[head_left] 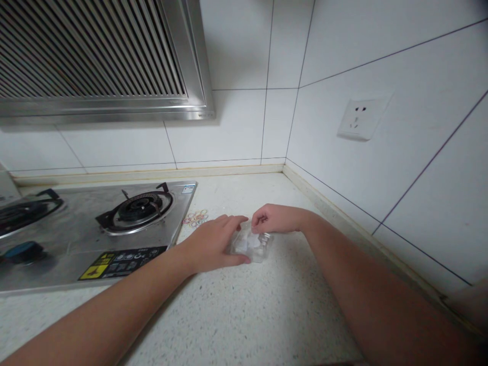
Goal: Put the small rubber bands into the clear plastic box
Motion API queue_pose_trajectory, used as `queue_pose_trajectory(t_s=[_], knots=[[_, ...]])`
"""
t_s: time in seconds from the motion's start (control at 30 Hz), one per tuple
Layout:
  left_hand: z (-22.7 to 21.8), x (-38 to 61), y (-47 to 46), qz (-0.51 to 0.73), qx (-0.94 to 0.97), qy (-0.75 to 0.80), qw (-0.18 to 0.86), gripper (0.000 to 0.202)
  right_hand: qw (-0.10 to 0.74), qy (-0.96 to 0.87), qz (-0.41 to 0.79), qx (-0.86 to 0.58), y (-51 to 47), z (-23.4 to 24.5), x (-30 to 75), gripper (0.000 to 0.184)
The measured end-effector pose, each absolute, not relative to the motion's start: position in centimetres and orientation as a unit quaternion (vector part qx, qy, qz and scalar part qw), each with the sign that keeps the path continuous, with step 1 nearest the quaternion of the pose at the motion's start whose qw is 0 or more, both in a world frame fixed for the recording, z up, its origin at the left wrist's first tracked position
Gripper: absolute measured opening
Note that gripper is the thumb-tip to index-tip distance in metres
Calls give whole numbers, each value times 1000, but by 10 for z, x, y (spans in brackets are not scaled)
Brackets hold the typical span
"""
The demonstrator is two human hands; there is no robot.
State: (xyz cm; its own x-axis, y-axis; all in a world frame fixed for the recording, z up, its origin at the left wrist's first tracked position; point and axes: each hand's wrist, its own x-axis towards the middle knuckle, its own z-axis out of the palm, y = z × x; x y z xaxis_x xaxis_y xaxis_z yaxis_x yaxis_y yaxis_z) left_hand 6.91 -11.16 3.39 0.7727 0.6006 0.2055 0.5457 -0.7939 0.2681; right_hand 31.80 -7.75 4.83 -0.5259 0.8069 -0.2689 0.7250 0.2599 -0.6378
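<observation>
A small clear plastic container [260, 250], perhaps a bottle or jar on its side, lies on the speckled countertop. A whitish patch, possibly a label or paper, shows on it. My left hand [213, 244] grips it from the left, thumb along the near side and forefinger at the far side. Over its far edge, my right hand [272, 218] is closed in a pinch against the whitish patch. What sits between those fingertips is too small to make out. Several thin coloured rings [195, 218], like rubber bands, lie just beyond my left wrist.
On the left is a steel gas hob [87, 218] with burners [140, 207] and a dark knob [25, 251]. A range hood [198, 96] hangs above it. White tiled walls meet at the back corner, and a socket [360, 119] is on the right wall.
</observation>
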Motion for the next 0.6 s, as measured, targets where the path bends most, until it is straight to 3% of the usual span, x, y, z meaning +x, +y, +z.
queue_pose_trajectory(t_s=[0.3, 0.6], knots=[[43, 65, -115, 109, 942, 291, 126, 85, 176, -755, 338, -534, -75, 56, 335, 33], [39, 63, -117, 120, 957, 161, 211, 65, 207, -706, 269, -622, -61, 42, 339, 30]])
